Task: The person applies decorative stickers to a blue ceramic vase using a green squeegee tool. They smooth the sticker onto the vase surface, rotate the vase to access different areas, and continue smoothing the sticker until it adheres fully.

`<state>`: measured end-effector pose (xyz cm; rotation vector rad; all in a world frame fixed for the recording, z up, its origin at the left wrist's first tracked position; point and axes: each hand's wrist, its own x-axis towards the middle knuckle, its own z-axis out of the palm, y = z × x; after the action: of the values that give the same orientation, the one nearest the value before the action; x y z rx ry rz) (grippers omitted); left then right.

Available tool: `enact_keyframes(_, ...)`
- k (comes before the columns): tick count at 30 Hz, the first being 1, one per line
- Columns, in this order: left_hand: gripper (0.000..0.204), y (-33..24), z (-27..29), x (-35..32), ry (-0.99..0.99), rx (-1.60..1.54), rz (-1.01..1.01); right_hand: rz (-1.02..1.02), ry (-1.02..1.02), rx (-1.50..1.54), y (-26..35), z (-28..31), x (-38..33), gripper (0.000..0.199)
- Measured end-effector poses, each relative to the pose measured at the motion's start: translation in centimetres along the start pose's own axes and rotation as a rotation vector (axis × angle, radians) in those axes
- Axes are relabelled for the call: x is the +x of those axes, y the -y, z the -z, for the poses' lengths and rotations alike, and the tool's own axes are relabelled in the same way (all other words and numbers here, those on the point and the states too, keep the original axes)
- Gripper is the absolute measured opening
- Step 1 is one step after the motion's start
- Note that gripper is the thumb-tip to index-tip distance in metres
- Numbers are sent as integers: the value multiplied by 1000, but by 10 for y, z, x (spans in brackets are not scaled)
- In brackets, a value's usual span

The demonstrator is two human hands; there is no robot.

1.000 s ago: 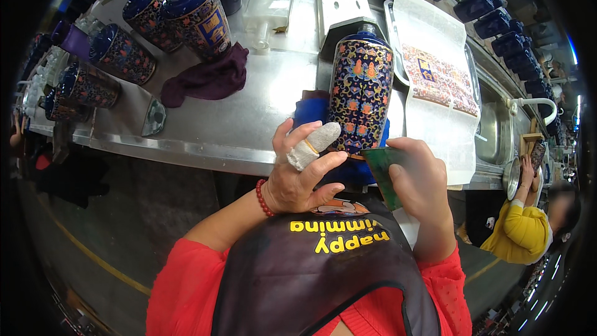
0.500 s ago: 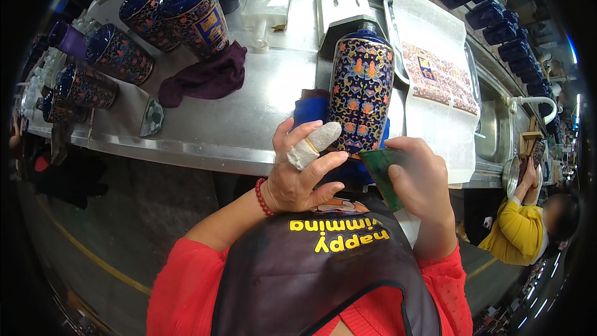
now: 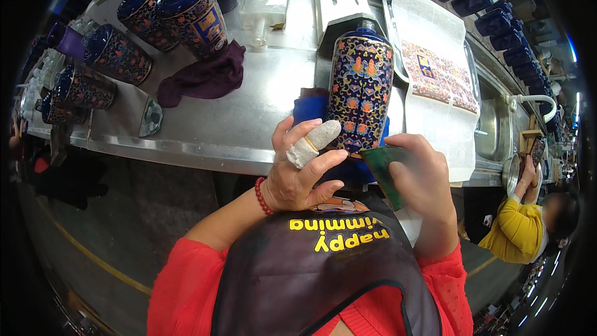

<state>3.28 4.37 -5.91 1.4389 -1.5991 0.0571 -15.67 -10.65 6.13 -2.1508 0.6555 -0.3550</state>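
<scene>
A dark blue bottle [image 3: 360, 90] with a dense floral pattern lies tilted on a dark stand, its neck pointing away from me and its base toward me. My left hand [image 3: 292, 177] is at the base, fingers spread, with a grey cloth sleeve [image 3: 317, 140] banded onto one finger. The index fingertip reaches the bottle's lower edge; whether it presses there I cannot tell. In my right hand [image 3: 426, 177] a flat green scraper [image 3: 384, 171] is pinched between thumb and fingers, its top edge beside the bottle's base. Blue cloth [image 3: 310, 109] shows behind my left fingers.
Several patterned bottles [image 3: 193, 15] and a crumpled purple cloth [image 3: 205, 78] stand or lie at left on the metal bench [image 3: 273, 81]. A printed transfer sheet [image 3: 435, 71] covers a tray at right, near a sink [image 3: 494, 124]. A co-worker in yellow [image 3: 513, 230] works beyond.
My right hand has turned the scraper slightly, so more of its green face shows. My left hand and the bottle stay almost where they were.
</scene>
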Motion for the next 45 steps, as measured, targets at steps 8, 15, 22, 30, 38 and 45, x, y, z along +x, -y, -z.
enact_keyframes(8,42,0,0,0,-12,0,5,16,-37,15,2,0,2,30)
enact_keyframes(15,42,0,1,2,-4,7,5,18,-9,18,2,0,3,30)
enact_keyframes(22,41,-5,4,8,-1,-1,27,31,-7,26,-1,-1,1,31)
enact_keyframes(30,46,-18,14,22,48,-22,80,-75,-77,196,-14,5,-12,32)
enact_keyframes(38,46,-38,26,37,176,-19,182,-100,-169,333,-31,-1,-27,33)
enact_keyframes(45,43,-38,19,41,111,-33,216,20,-206,286,-34,-15,-39,40)
